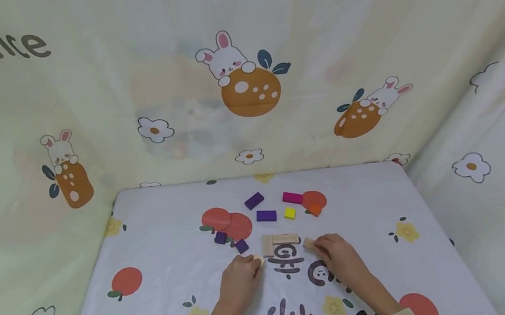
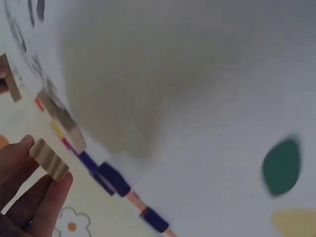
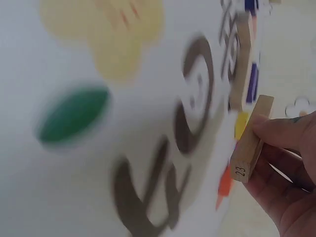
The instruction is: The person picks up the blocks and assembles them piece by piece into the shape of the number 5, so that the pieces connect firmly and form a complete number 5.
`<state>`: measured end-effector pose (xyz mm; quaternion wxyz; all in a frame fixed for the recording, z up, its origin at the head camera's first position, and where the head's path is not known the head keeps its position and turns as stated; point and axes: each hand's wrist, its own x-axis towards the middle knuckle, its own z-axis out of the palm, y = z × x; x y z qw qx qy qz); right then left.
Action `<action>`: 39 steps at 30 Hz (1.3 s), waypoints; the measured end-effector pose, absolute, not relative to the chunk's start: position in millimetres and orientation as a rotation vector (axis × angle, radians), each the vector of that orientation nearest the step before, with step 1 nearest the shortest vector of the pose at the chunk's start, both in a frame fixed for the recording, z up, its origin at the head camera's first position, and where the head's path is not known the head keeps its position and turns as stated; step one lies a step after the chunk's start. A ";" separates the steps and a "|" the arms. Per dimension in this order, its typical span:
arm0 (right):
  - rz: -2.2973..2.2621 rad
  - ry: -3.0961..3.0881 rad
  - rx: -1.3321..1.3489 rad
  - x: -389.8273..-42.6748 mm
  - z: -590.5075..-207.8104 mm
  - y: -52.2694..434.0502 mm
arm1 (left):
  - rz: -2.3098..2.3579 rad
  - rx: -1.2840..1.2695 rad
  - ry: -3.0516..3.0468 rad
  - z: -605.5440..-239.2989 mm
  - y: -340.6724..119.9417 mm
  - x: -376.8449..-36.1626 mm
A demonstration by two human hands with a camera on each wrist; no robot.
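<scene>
My left hand (image 1: 241,276) pinches a small natural-wood block (image 2: 48,160) between thumb and fingers, just above the printed cloth. My right hand (image 1: 337,252) pinches a longer wooden block (image 3: 251,141) with "23" printed on its end; the same block (image 1: 309,243) shows beside the fingers in the head view. Between the hands, two wooden blocks (image 1: 279,241) lie on the cloth in an L shape. Beyond them lie purple blocks (image 1: 266,215), a magenta block (image 1: 292,197), a yellow cube (image 1: 290,213) and an orange piece (image 1: 315,210).
The table (image 1: 157,234) is covered with a white cloth printed with fruit, flowers and dark characters. A pale yellow curtain (image 1: 241,74) with rabbits and "Juice" lettering walls it in at the back and both sides. Two small dark purple blocks (image 1: 220,238) lie left of centre.
</scene>
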<state>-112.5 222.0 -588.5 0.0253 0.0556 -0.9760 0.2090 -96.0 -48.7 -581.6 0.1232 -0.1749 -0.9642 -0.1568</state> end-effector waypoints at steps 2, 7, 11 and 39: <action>0.634 -3.041 0.181 -105.9 -591.3 216.5 | -0.441 -0.531 -2.797 -587.5 -45.6 -90.1; 0.645 -3.075 0.190 -100.1 -599.9 210.8 | -0.370 -0.575 -2.771 -600.7 -38.6 -80.9; 0.644 -3.102 0.193 -99.8 -604.9 210.3 | -0.318 -0.567 -2.774 -610.1 -36.2 -77.0; 0.564 -3.126 0.248 -92.5 -609.9 212.2 | -0.204 -1.371 -2.873 -603.8 -89.2 -97.4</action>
